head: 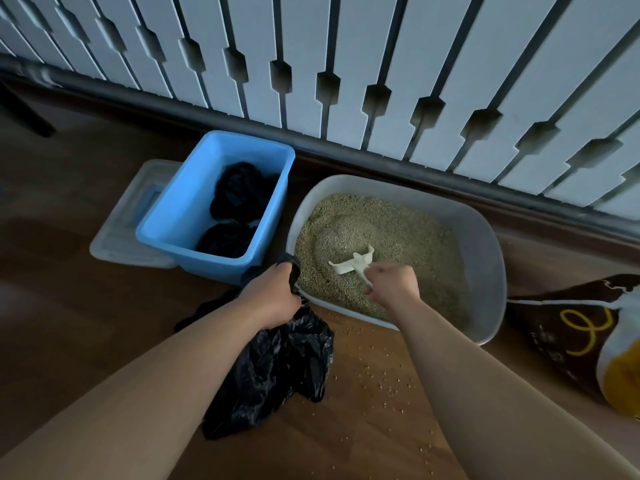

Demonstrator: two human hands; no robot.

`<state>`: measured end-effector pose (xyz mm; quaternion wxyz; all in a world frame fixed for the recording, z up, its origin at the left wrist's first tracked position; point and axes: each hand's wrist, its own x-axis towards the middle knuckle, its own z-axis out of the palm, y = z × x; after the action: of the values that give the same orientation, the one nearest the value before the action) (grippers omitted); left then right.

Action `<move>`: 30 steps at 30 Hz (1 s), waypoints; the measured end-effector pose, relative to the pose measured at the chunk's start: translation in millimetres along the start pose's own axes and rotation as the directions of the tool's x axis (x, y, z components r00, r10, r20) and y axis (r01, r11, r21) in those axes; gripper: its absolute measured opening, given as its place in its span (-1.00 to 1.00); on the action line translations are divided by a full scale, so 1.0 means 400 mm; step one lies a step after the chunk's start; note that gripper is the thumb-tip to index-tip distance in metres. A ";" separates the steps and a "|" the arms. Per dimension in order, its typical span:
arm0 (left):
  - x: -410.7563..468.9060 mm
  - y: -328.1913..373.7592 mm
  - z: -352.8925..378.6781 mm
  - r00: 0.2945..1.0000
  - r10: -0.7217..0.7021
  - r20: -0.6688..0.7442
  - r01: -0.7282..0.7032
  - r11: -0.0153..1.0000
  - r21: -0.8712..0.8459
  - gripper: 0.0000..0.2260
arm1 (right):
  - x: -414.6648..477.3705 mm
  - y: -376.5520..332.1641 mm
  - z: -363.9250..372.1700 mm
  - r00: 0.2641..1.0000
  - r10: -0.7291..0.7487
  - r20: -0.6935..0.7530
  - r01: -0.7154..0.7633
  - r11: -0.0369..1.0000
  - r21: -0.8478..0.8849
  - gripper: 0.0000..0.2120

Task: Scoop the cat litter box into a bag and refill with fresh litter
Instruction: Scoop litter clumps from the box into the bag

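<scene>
Two forearms stretch out from you, and between them loose grains point(381, 375) speckle the wooden floor point(104, 306) just short of the litter box's near rim. Your left hand point(273, 296) has its fingers curled tight round the gathered neck of the black bag point(277, 368), which slumps crumpled on the floor under your wrist, right beside the near left corner of the litter box point(491, 271). The bag looks slack, and I can't tell what is in it.

Your right hand point(391, 285) hangs over the box's near edge, fingers closed on the handle of the white scoop point(353, 263). Its head rests in the litter point(398, 220) at the near left of the bed, with no load that I can see. The bed is deep, with a swept hollow on its left side, so I'd say you're in the scooping stage and not near done.

At the floor's right edge lies a brown and yellow sack point(571, 327), likely the fresh litter, well apart from your hands. The refill looks not yet begun.

Further left, a blue bin point(162, 230) holding dark bundles point(235, 202) sits on a clear lid point(124, 220). A white slatted fence point(346, 64) closes the far side.

You'll need that bag's mouth opened before anything tips in.
</scene>
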<state>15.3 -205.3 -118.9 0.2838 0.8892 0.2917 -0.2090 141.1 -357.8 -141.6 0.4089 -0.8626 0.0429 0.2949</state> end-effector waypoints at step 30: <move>-0.046 0.028 -0.016 1.000 -0.022 -0.009 0.021 0.997 -0.076 -0.60 | -0.064 0.098 -0.096 0.986 -0.167 0.000 0.163 0.966 0.198 -0.92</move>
<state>10.1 -216.3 -99.8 0.3139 0.8755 0.3103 -0.1966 125.9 -416.0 -135.4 0.5160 -0.8158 -0.0034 0.2613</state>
